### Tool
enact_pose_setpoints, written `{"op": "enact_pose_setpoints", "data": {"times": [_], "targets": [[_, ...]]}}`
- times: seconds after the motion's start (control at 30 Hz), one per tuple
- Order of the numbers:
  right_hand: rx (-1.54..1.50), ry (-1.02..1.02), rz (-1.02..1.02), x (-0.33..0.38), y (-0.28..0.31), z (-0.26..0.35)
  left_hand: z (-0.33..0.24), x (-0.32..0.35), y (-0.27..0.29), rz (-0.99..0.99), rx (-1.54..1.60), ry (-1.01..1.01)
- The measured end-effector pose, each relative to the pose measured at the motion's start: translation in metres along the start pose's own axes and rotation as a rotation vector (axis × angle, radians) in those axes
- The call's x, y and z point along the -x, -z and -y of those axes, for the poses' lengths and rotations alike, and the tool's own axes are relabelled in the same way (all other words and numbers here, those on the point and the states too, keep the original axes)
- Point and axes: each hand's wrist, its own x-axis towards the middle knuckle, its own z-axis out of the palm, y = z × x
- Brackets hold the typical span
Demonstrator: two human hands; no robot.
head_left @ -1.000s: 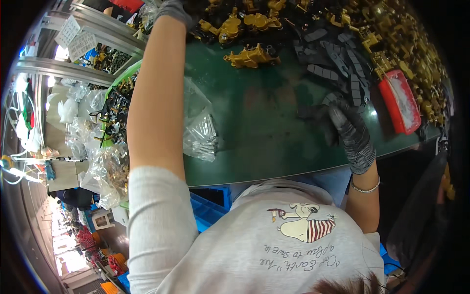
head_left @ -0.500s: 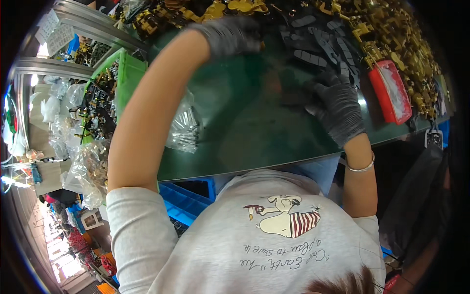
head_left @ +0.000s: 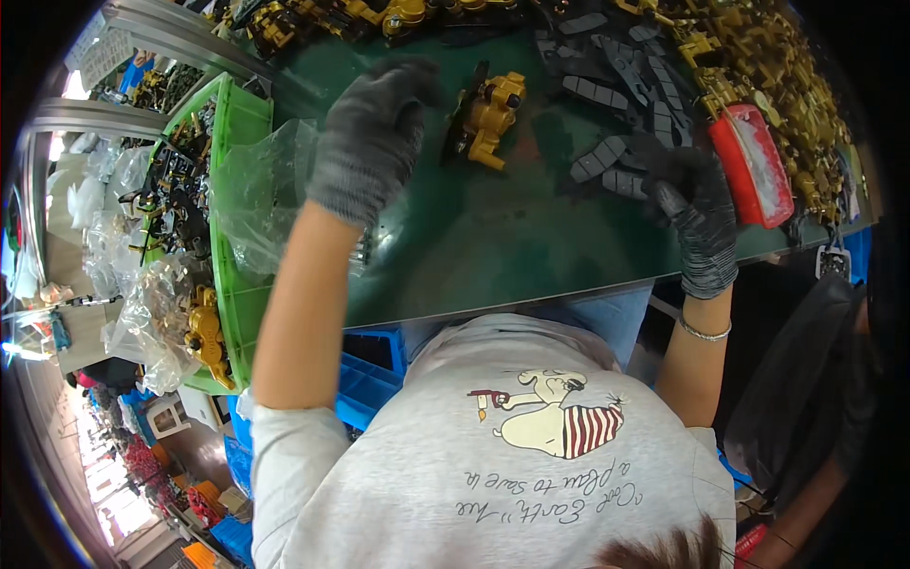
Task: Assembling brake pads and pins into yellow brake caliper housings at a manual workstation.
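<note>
A gold brake caliper (head_left: 493, 116) rests on the green tabletop (head_left: 474, 256) between my hands, with a dark plate along its left side. My left hand (head_left: 372, 142), in a grey knit glove, hovers left of the caliper. Its fingers are loosely bent, with a gap to the thumb and nothing visible between them. On the right, my gloved right hand (head_left: 697, 213) is beside two dark brake pads (head_left: 599, 159), thumb and fingers apart. Its fingertips blend into the dark parts, so contact is hard to see. More black brake pads (head_left: 595, 92) lie in a loose pile beyond.
A red box (head_left: 752, 166) with whitish contents stands right of my right hand. Gold calipers (head_left: 787, 85) are heaped along the far and right edges. At left, a green crate (head_left: 226, 284) holds small dark parts; a clear plastic bag (head_left: 261, 199) hangs over its side.
My left hand has moved back and left from the far side, and the caliper now shows on the table. My right hand has shifted right; two brake pads now show by its fingers.
</note>
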Motion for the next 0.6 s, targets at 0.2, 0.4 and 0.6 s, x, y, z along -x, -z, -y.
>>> {"op": "enact_pose_setpoints", "data": {"times": [0.2,0.4,0.6], "targets": [[-0.176,-0.156,-0.015,-0.004,-0.011,-0.003,-0.025,0.018,-0.049,-0.283,0.564,0.684],[-0.221,0.079,0.153,0.001,-0.001,-0.015,-0.023,0.006,-0.047,0.049,0.288,0.462],[-0.376,0.039,0.264,0.015,-0.005,-0.006,-0.059,0.030,-0.035,-0.053,1.342,0.732]]}}
